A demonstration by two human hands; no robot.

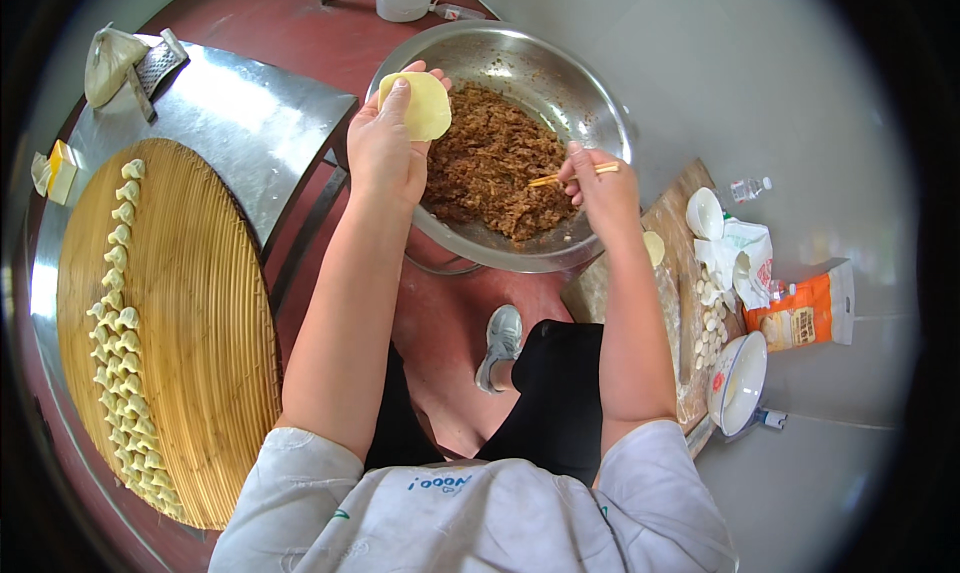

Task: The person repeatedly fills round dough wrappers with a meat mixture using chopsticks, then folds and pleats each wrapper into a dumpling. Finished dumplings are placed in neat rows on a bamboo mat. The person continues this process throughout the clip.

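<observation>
In my left hand (390, 138) a round, flat dough wrapper (426, 108) lies across the fingers, with my thumb on top of it. That hand is over the left rim of a wide steel basin (585, 70). Brown minced filling (495, 160) fills the lower part of the basin. My right hand (600, 187) grips a pair of wooden chopsticks (551, 179) over the basin's right side, their tips at the filling. Folded dumplings (127, 340) stand in rows on a round woven bamboo tray (199, 310) at the left.
The tray rests on a steel table (255, 85). At the right, a floured wooden board (667, 280) bears small dough pieces (709, 325) and a single wrapper (653, 248). Beside it are a white bowl (705, 213), an enamel basin (739, 385) and an orange bag (802, 310).
</observation>
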